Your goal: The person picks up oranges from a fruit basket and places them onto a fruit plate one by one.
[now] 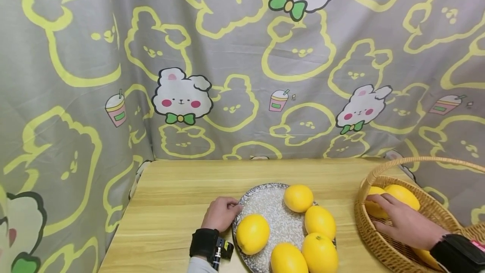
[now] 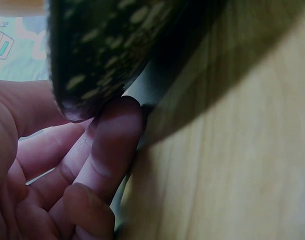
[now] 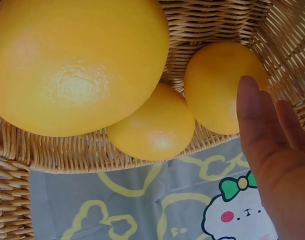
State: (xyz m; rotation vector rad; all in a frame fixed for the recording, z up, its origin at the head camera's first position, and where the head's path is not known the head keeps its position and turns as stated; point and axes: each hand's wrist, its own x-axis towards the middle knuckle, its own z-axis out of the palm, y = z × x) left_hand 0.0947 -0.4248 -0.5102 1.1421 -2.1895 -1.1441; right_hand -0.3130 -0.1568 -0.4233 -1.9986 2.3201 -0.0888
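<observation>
Near middle of the counter (image 1: 170,210): plate (image 1: 278,222), five lemons (image 1: 253,234) on it. My left hand (image 1: 221,214) pinches its left rim. Right: basket (image 1: 366,231) holding more lemons; my right hand (image 1: 407,224) reaches in, fingers extended by the far-left one, can't tell contact. Far: patterned curtain (image 1: 235,58).

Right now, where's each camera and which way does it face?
Head: on the head, looking forward and down at plate, yellow fruit, basket; left hand and right hand show.
Left wrist: on that wrist, facing plate and table; left hand shows.
Right wrist: on that wrist, facing into basket; right hand shows.
Head and right wrist share basket, curtain.
</observation>
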